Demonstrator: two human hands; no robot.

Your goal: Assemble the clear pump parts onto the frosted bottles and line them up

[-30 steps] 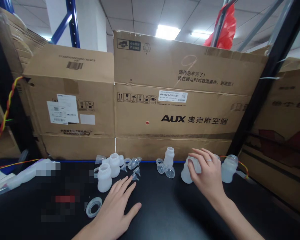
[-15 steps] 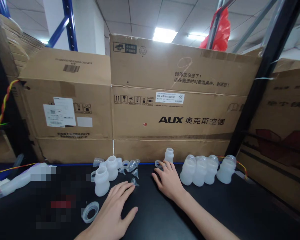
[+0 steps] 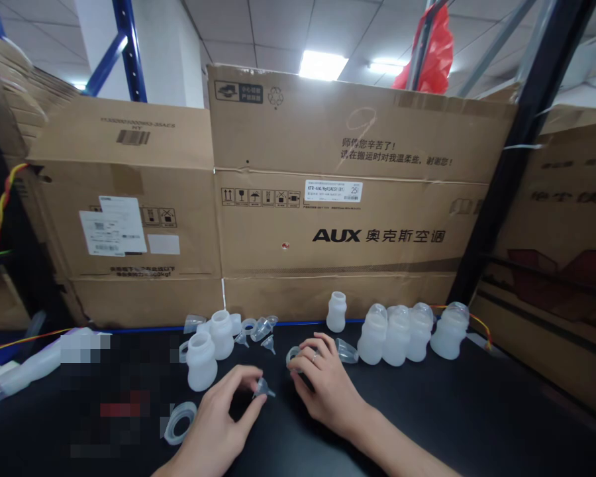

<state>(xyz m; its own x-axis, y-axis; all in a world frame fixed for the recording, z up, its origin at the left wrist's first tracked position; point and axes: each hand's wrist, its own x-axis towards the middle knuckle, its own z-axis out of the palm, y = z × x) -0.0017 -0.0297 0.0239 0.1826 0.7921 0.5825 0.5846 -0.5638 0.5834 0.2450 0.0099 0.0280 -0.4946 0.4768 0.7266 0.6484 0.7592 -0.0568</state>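
Observation:
My left hand point(image 3: 226, 414) pinches a small clear bottle nipple point(image 3: 263, 388) between thumb and fingertips, just above the black tabletop. My right hand point(image 3: 325, 384) is curled over a translucent screw ring point(image 3: 293, 356), with the fingers closed on its edge; part of the ring is hidden beneath them. A clear dome cap point(image 3: 346, 351) lies on its side just beyond the right hand. Behind that hand stands an uncapped frosted bottle point(image 3: 336, 313). Near my left hand are an open bottle point(image 3: 201, 362), another open bottle point(image 3: 222, 335) and a large loose ring point(image 3: 181, 424).
Several capped bottles point(image 3: 398, 336) stand together on the right. Loose nipples, rings and caps point(image 3: 264, 327) lie at the back middle. A cardboard wall point(image 3: 338, 265) closes off the table's rear. A plastic-wrapped bundle point(image 3: 44, 361) lies at left.
My left hand has closed on the nipple and lifted it slightly. My right hand has drawn the ring left and nearer to me, away from the standing bottle; the dome cap now shows.

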